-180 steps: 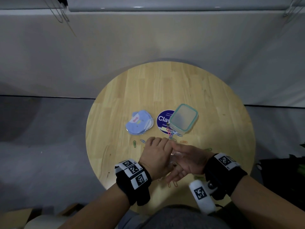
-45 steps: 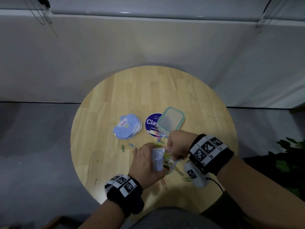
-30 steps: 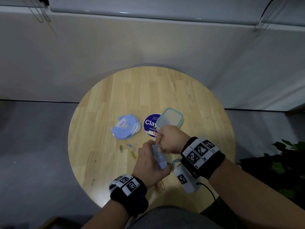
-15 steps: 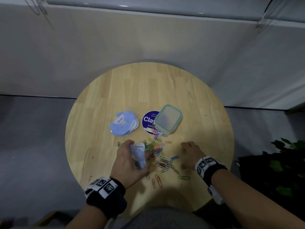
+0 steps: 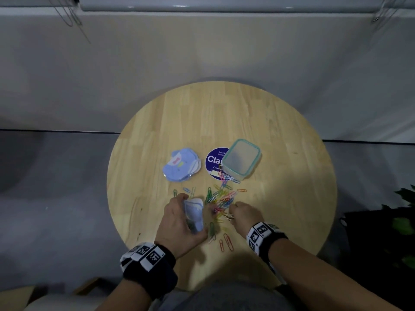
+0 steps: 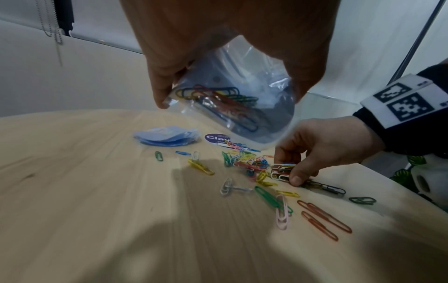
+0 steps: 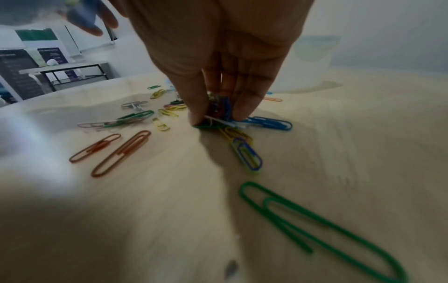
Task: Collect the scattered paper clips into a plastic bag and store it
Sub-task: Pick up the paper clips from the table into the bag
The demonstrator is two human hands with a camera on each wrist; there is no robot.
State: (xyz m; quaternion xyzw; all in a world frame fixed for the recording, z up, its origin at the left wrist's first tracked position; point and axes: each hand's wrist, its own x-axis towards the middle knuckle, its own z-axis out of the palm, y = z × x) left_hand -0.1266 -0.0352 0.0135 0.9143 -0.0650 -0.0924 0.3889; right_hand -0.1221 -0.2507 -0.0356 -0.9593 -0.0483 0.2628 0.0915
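Observation:
Coloured paper clips (image 5: 221, 199) lie scattered on the round wooden table (image 5: 292, 176), most in a heap near its middle. My left hand (image 5: 179, 221) holds a clear plastic bag (image 5: 194, 213) above the table; in the left wrist view the bag (image 6: 232, 107) has several clips inside. My right hand (image 5: 244, 217) is down at the heap's near edge, pinching a small bunch of clips (image 6: 281, 171) against the tabletop. The right wrist view shows thumb and fingers closed round that bunch (image 7: 219, 113).
A lidded clear box with a teal rim (image 5: 241, 158) stands behind the heap on a round blue sticker (image 5: 213, 161). A stack of pale blue bags (image 5: 182, 164) lies to its left. Two orange clips (image 5: 225, 242) lie nearest me. A plant (image 5: 402, 221) is off to the right.
Since a second ago my right hand left the bag's mouth, dropped to the table and closed on a bunch of clips. My left hand kept holding the bag, shifting slightly left.

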